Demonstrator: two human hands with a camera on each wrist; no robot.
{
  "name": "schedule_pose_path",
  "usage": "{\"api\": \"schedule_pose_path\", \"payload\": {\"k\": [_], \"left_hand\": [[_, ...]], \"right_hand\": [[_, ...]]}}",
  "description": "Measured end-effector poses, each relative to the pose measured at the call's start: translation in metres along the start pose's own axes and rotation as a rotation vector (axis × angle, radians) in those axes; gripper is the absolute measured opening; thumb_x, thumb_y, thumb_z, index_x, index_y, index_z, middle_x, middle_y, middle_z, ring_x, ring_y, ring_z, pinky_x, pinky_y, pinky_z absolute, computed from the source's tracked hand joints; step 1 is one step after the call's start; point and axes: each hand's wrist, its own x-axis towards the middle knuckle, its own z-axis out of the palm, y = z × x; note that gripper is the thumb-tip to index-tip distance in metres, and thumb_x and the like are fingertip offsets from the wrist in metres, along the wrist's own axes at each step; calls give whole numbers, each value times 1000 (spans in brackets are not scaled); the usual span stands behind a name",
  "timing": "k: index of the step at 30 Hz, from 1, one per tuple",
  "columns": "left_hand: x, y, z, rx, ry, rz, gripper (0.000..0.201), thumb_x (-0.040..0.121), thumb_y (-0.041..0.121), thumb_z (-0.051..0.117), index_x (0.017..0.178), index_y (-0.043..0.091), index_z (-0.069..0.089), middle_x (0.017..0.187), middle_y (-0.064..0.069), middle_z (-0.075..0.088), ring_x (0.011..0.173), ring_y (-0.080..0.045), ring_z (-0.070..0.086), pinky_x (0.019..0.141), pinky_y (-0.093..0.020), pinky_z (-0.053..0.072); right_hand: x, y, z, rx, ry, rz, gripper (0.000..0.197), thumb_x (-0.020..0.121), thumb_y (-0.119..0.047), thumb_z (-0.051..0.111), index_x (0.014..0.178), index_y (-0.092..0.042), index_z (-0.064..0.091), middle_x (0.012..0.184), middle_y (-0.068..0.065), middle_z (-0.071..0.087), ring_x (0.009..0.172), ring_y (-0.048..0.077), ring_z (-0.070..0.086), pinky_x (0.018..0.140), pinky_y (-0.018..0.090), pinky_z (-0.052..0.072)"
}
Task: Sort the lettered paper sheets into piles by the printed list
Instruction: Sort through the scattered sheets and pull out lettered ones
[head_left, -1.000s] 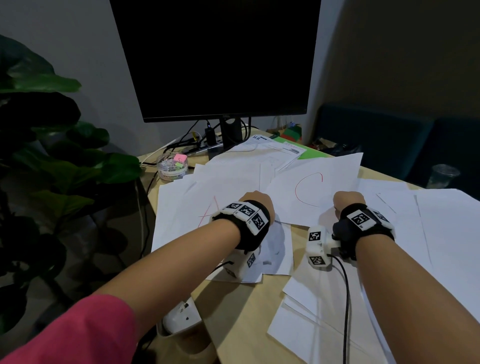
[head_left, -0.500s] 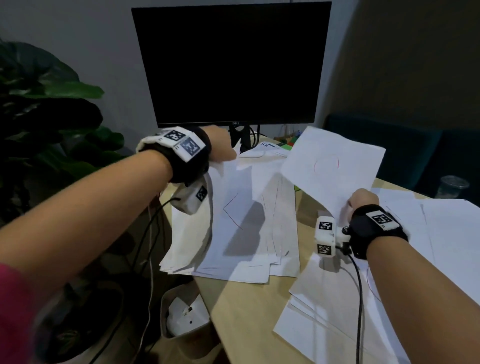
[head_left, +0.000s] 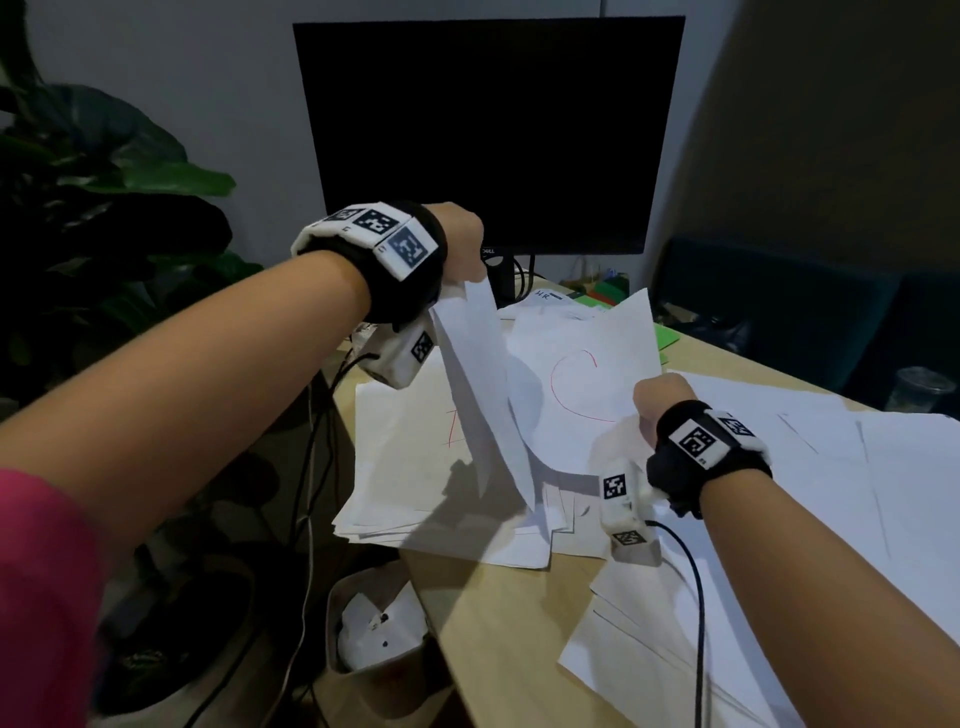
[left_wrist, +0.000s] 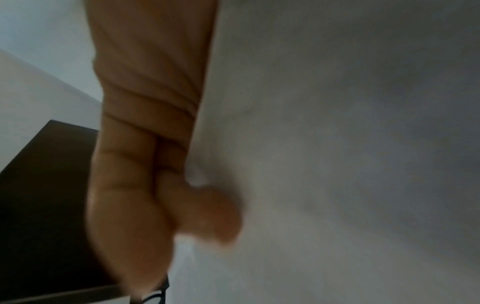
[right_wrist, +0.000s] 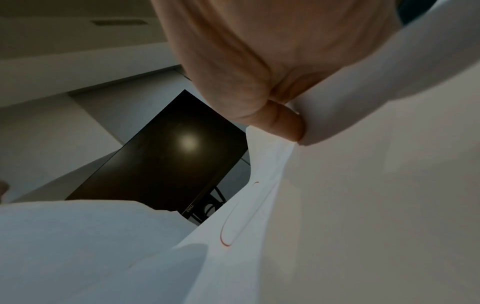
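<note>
A dark monitor (head_left: 488, 135) stands at twelve o'clock behind a paper-strewn desk (head_left: 498, 613). Left hand (head_left: 460, 241) pinches raised sheets (head_left: 478, 384) at eleven; right hand (head_left: 657, 402), nearer, at three o'clock, pinches the red "C" sheet (head_left: 582, 374), tilted upward.

Dim room. Grey wall (head_left: 249, 67) far; dark monitor (head_left: 488, 135) on wooden tabletop (head_left: 498, 623); leafy plant (head_left: 104, 208) left; teal seat (head_left: 779, 312) right.
</note>
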Motion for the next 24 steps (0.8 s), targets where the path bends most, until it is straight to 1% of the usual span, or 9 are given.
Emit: {"api": "schedule_pose_path", "payload": {"k": [2, 5, 9, 14, 16, 18, 20, 22, 24], "left_hand": [[0, 3, 1, -32, 21, 11, 46, 98, 16, 46, 56, 8, 27, 58, -5, 28, 49, -16, 24, 46, -25, 18], [2, 7, 6, -81, 19, 26, 45, 97, 17, 46, 56, 9, 28, 57, -4, 28, 49, -15, 24, 45, -23, 19], [8, 18, 15, -92, 43, 45, 44, 97, 19, 48, 57, 10, 31, 58, -4, 31, 49, -14, 27, 47, -25, 23], [14, 31, 14, -105, 69, 93, 44, 96, 20, 49, 57, 10, 32, 57, -3, 32, 48, -14, 28, 45, -25, 23], [18, 35, 13, -96, 63, 98, 43, 95, 20, 50, 58, 11, 32, 58, -3, 33, 49, -14, 29, 46, -26, 24], [21, 40, 11, -77, 69, 113, 41, 95, 19, 51, 58, 10, 33, 58, -3, 34, 50, -15, 32, 51, -27, 29], [24, 45, 7, -52, 75, 116, 39, 94, 16, 51, 59, 9, 34, 60, -4, 36, 56, -20, 41, 58, -29, 36], [24, 49, -1, -36, 93, 123, 33, 94, 16, 51, 65, 5, 40, 65, -7, 42, 71, -25, 48, 66, -31, 39], [22, 55, -11, -11, 107, 133, 29, 95, 17, 50, 71, 4, 43, 71, -9, 45, 76, -25, 47, 68, -31, 39]], "right_hand": [[5, 3, -1, 137, 19, 50, 38, 95, -6, 41, 132, 4, 48, 135, 23, 49, 124, 36, 48, 91, 33, 45], [11, 6, -8, 135, 72, 111, 37, 95, -6, 42, 129, 7, 48, 132, 25, 50, 121, 38, 50, 99, 38, 44], [14, 1, -14, 108, 131, 127, 32, 95, -5, 42, 122, 7, 50, 126, 27, 54, 114, 41, 52, 90, 39, 43], [17, -1, -26, 135, 350, 106, 33, 93, -5, 42, 124, 2, 44, 127, 25, 52, 113, 42, 52, 90, 42, 43], [15, -2, -31, 131, 375, 89, 32, 92, -3, 39, 123, 1, 43, 127, 25, 51, 112, 43, 52, 88, 42, 43], [12, -4, -35, 186, 344, 62, 32, 91, -2, 38, 122, 2, 45, 128, 25, 50, 113, 42, 51, 87, 39, 42], [11, -5, -34, 265, 295, 42, 33, 91, -1, 37, 123, 4, 47, 127, 24, 50, 115, 40, 50, 86, 35, 40], [11, -10, -30, 395, 230, -6, 32, 89, 2, 37, 118, 5, 52, 119, 23, 54, 114, 40, 52, 88, 37, 42], [11, -13, -24, 553, 166, 1, 29, 88, 3, 36, 110, 4, 56, 110, 21, 57, 108, 38, 55, 84, 35, 43]]}}
